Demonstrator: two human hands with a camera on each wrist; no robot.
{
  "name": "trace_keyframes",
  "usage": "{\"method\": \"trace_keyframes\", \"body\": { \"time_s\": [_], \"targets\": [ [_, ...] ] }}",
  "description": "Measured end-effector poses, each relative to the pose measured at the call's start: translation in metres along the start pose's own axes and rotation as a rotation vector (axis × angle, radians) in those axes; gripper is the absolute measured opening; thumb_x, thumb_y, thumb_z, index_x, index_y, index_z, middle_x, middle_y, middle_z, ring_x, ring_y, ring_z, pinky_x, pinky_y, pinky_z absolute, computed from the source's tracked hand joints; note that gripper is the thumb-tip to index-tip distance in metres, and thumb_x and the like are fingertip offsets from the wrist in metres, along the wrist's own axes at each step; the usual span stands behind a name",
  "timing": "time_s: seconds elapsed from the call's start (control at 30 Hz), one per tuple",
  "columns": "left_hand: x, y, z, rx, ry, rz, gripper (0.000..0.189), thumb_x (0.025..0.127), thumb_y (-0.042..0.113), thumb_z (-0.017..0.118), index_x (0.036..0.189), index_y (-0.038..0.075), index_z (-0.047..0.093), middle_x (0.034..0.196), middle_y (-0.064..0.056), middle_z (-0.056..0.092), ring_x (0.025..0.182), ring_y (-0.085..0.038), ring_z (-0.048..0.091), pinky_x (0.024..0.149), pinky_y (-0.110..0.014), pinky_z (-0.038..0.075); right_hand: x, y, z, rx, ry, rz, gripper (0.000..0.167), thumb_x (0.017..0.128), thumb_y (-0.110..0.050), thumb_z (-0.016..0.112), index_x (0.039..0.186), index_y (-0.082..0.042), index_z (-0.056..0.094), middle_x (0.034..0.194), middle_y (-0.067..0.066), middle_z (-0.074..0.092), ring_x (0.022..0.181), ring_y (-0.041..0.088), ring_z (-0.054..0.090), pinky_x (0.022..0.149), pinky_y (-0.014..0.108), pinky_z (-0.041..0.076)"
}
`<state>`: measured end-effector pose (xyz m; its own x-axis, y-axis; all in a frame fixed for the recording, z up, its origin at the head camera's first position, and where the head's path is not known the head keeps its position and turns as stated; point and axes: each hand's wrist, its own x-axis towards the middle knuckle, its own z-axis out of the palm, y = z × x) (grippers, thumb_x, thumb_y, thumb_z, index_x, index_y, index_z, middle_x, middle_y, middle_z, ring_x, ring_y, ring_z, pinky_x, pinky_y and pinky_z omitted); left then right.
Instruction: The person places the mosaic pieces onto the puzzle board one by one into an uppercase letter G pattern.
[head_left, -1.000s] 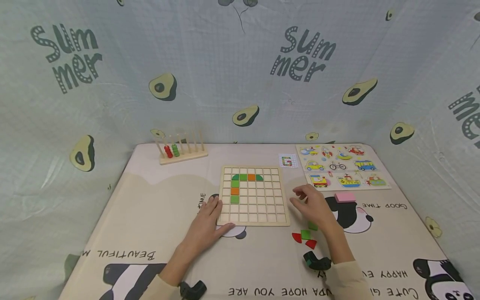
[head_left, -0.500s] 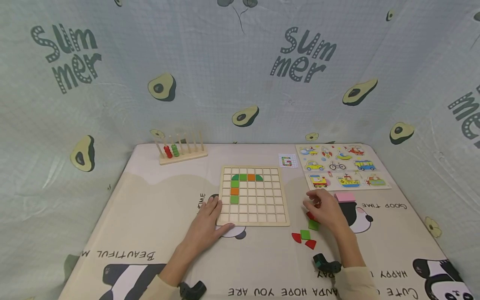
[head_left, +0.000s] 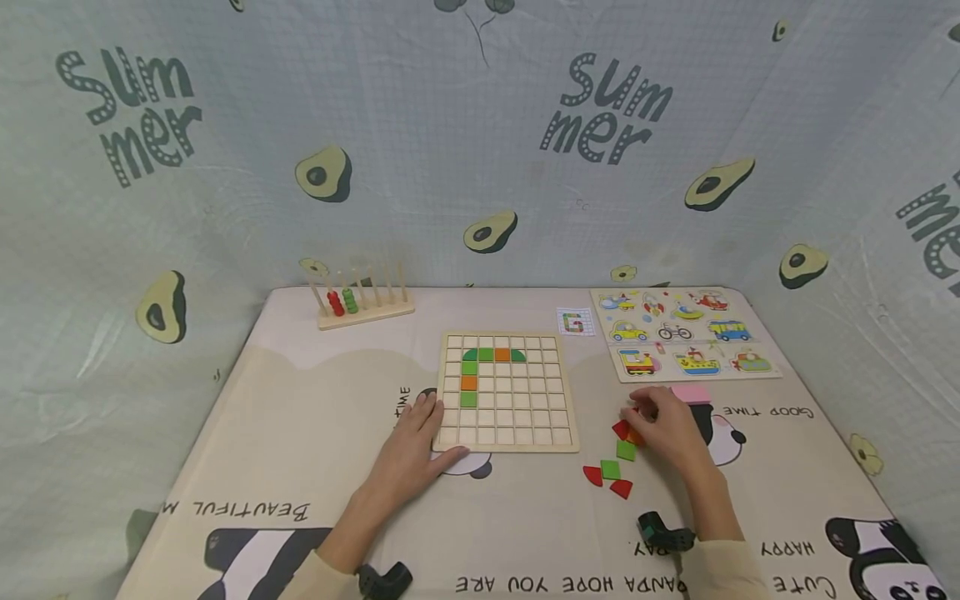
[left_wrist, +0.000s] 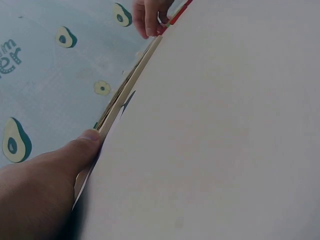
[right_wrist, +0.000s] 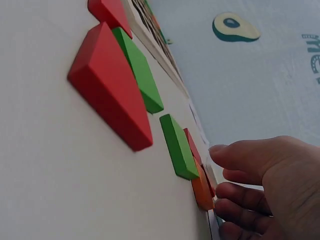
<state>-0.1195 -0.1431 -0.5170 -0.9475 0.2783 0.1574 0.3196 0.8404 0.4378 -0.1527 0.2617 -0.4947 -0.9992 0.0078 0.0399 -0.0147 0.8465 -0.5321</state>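
So closest to me there's a little scatter of loose pieces off the grid board's (head_left: 515, 418) near right corner: two red wedges (head_left: 622, 489), a green square (head_left: 611, 470), and just behind them another green square (head_left: 626, 451), a red piece (head_left: 620, 429) and an orange piece (head_left: 635, 437). My guess is they're dumped there because it's an easy reach for the right hand (head_left: 667, 425). The left hand (head_left: 411, 442) is probably just steadying the board: fingers straight along its left edge, thumb at the near left corner, not gripping. Right one's to the right of the board, palm down, fingers bent over the pieces; honestly can't tell if it's pinching one. The board itself holds a hook of green and orange tiles (head_left: 468, 383) on its left half. Past its far right corner lies a small pattern card (head_left: 576, 322), maybe parked there to copy from. A counting stand (head_left: 367, 316) sits beyond the far left corner.
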Motion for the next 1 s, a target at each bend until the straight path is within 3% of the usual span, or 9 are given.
{"method": "trace_keyframes", "body": {
  "time_s": [0.5, 0.63, 0.7, 0.87, 1.0],
  "targets": [
    [0.001, -0.003, 0.002, 0.003, -0.007, -0.001, 0.089, 0.089, 0.058, 0.066, 0.149, -0.004, 0.043, 0.160, -0.020, 0.036, 0.151, -0.037, 0.031, 0.126, -0.050, 0.026, 0.001, 0.004, 0.001, -0.031, -0.027, 0.044, 0.034, 0.092, -0.028, 0.072, 0.113, -0.002, 0.068, 0.096, 0.009, 0.063, 0.088, 0.022, 0.054, 0.076, 0.031, 0.050],
    [0.001, -0.003, 0.002, 0.000, -0.009, -0.006, 0.089, 0.089, 0.059, 0.065, 0.149, -0.003, 0.043, 0.161, -0.019, 0.036, 0.151, -0.036, 0.030, 0.126, -0.050, 0.025, 0.002, 0.003, 0.002, -0.026, -0.042, 0.039, 0.033, 0.093, -0.028, 0.072, 0.114, -0.002, 0.069, 0.098, 0.011, 0.067, 0.089, 0.022, 0.057, 0.082, 0.038, 0.055],
    [0.001, -0.003, 0.002, -0.002, -0.007, -0.007, 0.089, 0.089, 0.059, 0.065, 0.149, -0.003, 0.043, 0.161, -0.019, 0.035, 0.151, -0.036, 0.030, 0.126, -0.050, 0.025, 0.003, 0.002, 0.002, -0.018, -0.050, 0.034, 0.033, 0.094, -0.026, 0.071, 0.115, -0.001, 0.068, 0.101, 0.012, 0.070, 0.090, 0.023, 0.060, 0.091, 0.045, 0.055],
    [0.001, -0.003, 0.002, 0.001, -0.008, -0.007, 0.089, 0.089, 0.059, 0.065, 0.149, -0.003, 0.043, 0.161, -0.019, 0.035, 0.151, -0.036, 0.030, 0.126, -0.050, 0.026, 0.004, -0.002, 0.001, -0.002, -0.082, 0.037, 0.036, 0.095, -0.024, 0.069, 0.122, 0.000, 0.067, 0.108, 0.015, 0.071, 0.097, 0.028, 0.064, 0.112, 0.058, 0.042],
    [0.000, -0.003, 0.001, 0.003, -0.012, -0.006, 0.089, 0.089, 0.059, 0.065, 0.149, -0.003, 0.043, 0.161, -0.019, 0.035, 0.151, -0.036, 0.030, 0.126, -0.050, 0.025, 0.004, -0.005, 0.001, -0.006, -0.107, 0.042, 0.036, 0.096, -0.024, 0.068, 0.125, -0.002, 0.066, 0.114, 0.016, 0.067, 0.102, 0.029, 0.059, 0.106, 0.056, 0.049]
  ]
}}
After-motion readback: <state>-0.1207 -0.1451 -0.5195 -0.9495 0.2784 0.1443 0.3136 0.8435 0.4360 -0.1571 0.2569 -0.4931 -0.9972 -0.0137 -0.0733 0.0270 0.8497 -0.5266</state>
